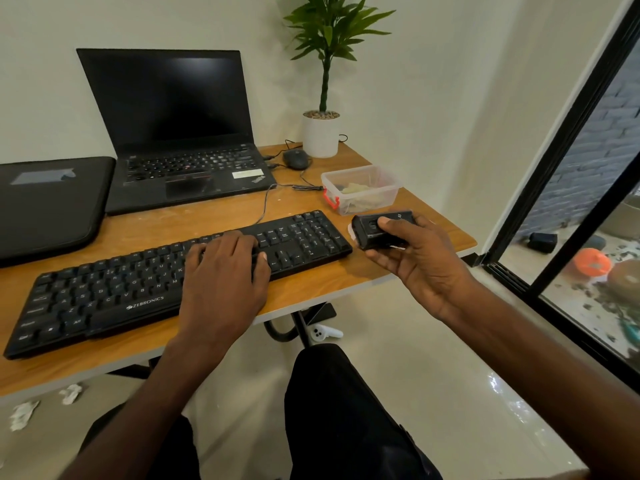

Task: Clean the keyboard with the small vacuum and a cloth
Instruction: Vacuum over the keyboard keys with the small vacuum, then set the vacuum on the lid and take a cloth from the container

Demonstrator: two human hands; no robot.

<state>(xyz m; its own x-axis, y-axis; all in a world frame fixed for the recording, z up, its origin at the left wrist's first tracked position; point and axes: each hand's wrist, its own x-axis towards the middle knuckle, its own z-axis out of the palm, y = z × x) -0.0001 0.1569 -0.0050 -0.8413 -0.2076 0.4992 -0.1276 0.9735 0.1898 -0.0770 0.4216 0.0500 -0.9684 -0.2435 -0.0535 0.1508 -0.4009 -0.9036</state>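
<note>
Black sleeve (pixel 48 206) far left on wooden desk (pixel 311 282), laptop (pixel 180 133) behind. Keyboard (pixel 114 296) lies diagonal, long axis from near-left up to far-right. Left hand (pixel 225 271) flat on right-centre keys, fingers straight, pinning it. Just right of keyboard's far end, apart from it: right hand (pixel 419 258) curled around small vacuum (pixel 382 228), thumb on top. Vacuum's long axis roughly crosswise, end facing left toward keyboard. Likely next: sweep leftward along rows. Cloth perhaps in clear box (pixel 362 188); cannot tell.

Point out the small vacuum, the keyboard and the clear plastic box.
small vacuum (pixel 372 233): head view, on its black front end.
keyboard (pixel 104 299): head view, on the left-hand letter keys.
clear plastic box (pixel 372 199): head view, on its near wall.
</note>
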